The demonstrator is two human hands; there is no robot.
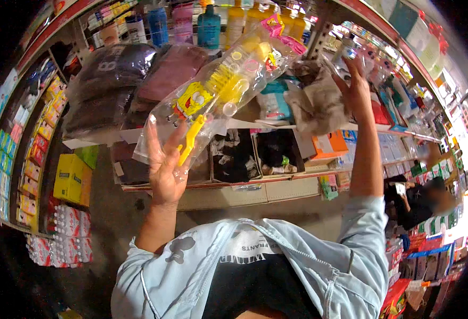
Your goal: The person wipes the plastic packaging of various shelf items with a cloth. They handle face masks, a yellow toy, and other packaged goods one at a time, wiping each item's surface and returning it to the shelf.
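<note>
A clear plastic bag [222,89] printed with a yellow cartoon figure holds a yellow brush [226,81] and other yellow and pink toy-like pieces. Its lower end lies at my left hand [166,159], whose fingers are around and behind the film beside a yellow plastic handle [193,137]. The bag slants up to the right, in front of the shelf. My right hand [353,85] is raised with fingers spread, near a clear-wrapped item [337,63] at the upper right; whether it touches this is unclear. Brown-grey bagged cloth [319,99] lies just left of the right forearm.
Dark folded goods in plastic [106,87] and a mauve bagged textile [174,75] fill the shelf, with pump and shampoo bottles [208,28] behind. Open boxes of dark items [234,155] stand below. A yellow carton [72,177] and bottle packs [72,227] are left. A person [417,199] is at right.
</note>
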